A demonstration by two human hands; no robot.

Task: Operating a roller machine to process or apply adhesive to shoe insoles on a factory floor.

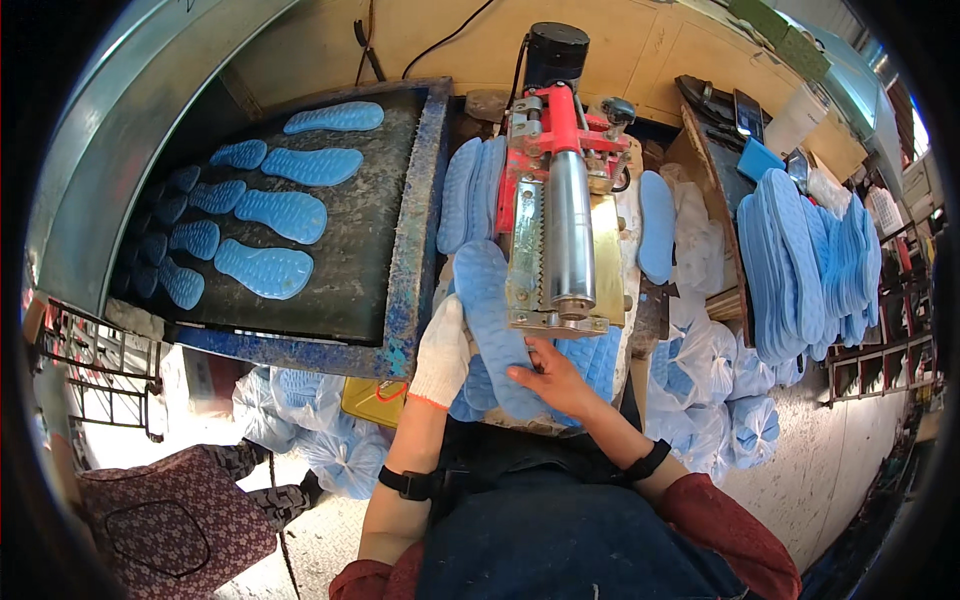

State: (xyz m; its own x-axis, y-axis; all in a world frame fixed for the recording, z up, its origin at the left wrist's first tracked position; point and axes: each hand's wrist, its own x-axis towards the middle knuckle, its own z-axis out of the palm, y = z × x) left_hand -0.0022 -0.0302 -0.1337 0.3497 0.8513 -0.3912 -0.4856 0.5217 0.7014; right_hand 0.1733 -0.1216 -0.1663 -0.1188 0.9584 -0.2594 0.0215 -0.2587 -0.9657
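Observation:
A blue textured insole [488, 315] is held in front of me, tilted, its upper end beside the machine. My left hand [441, 352], in a white knitted glove, grips its left edge. My bare right hand [556, 378] pinches its lower right edge, thumb on top. Just beyond stands a red and steel machine [572, 240] with a shiny roller and a black motor on top. More insoles [600, 362] lie beneath my hands, partly hidden. Upright insoles [460, 195] lean against the machine's left side, and a single insole [656, 228] lies to its right.
At the left, a dark belt [365, 240] in a worn blue frame [408, 230] carries rows of insoles. A thick stack of insoles [790, 265] sits on the right-hand table. Filled plastic bags [690, 430] rest on the floor. A patterned cloth [180, 510] is at lower left.

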